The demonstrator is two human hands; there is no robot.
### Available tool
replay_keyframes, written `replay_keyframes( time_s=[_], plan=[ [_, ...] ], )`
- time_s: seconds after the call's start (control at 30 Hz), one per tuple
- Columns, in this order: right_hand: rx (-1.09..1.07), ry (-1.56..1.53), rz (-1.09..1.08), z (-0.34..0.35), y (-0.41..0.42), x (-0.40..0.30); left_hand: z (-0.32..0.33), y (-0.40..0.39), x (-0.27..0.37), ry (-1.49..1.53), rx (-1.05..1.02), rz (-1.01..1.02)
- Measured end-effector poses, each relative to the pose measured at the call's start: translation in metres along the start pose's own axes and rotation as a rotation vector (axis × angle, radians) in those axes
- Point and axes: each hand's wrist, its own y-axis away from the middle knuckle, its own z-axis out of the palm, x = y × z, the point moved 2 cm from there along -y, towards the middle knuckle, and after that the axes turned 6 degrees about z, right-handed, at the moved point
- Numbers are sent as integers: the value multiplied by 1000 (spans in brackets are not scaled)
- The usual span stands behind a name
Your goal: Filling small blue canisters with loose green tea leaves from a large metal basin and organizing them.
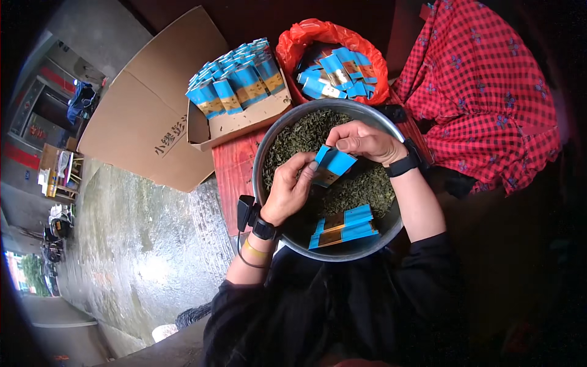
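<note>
A round metal basin [337, 255] holds loose dried leaves [362, 190] that look like tea. Above them, my left hand [291, 183] pinches the left edge of a small blue and gold packet [337, 161] between thumb and fingers. My right hand [364, 142] is at the packet's upper edge, thumb and forefinger close together, partly hiding that edge. More flat blue and gold packets [346, 227] lie stacked inside the basin at its near side.
Upright packets [238, 82] fill much of a cardboard tray [247, 130] behind the basin, left of a red plastic bag [330, 30] with loose packets. A large cardboard box flap [137, 105] stands left. Red checked cloth [481, 91] hangs right; the basin rests by a red wooden surface [234, 169].
</note>
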Motion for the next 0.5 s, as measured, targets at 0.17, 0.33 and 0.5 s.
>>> replay_keyframes(
  time_s=[0.17, 0.33, 0.5],
  plan=[
    [-88, -138, -4, 2, -1, 6, -2, 3, 1, 138, -56, -65],
    [-82, -60, 47, -2, -2, 9, 0, 2, 7, 53, -84, -19],
    [31, 165, 23, 3, 3, -3, -3, -2, -6, 57, 54, -107]
  ],
)
